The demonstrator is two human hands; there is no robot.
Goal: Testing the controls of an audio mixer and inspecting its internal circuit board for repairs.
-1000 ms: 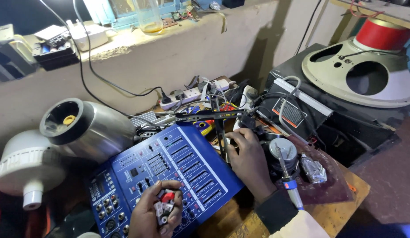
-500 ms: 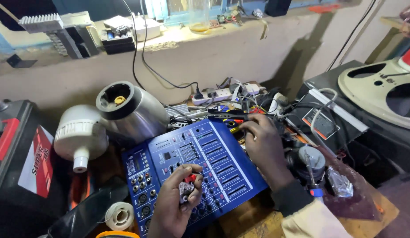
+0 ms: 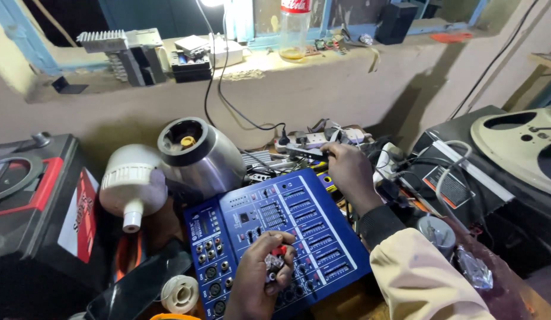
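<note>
A blue audio mixer panel (image 3: 287, 231) with many knobs and sockets lies tilted on the cluttered bench. My left hand (image 3: 260, 278) rests at its near edge, fingers closed on a small component with red and grey parts (image 3: 274, 258). My right hand (image 3: 346, 169) reaches past the mixer's far right corner into the tangle of cables, fingertips at a dark tool or bar (image 3: 305, 152) next to the white power strip (image 3: 311, 140). Whether that hand grips the bar is hidden by the fingers.
A steel blender base (image 3: 198, 151) and a large white bulb (image 3: 133, 184) sit left of the mixer. A black and red battery (image 3: 44, 201) stands far left. A solder spool (image 3: 179, 291) lies near the front. Speaker parts (image 3: 524, 142) are at right. A bottle (image 3: 294, 29) stands on the ledge.
My right hand has moved away from the mixer's far edge toward the power strip and cables. The view has shifted left and up. My left hand keeps the small component.
</note>
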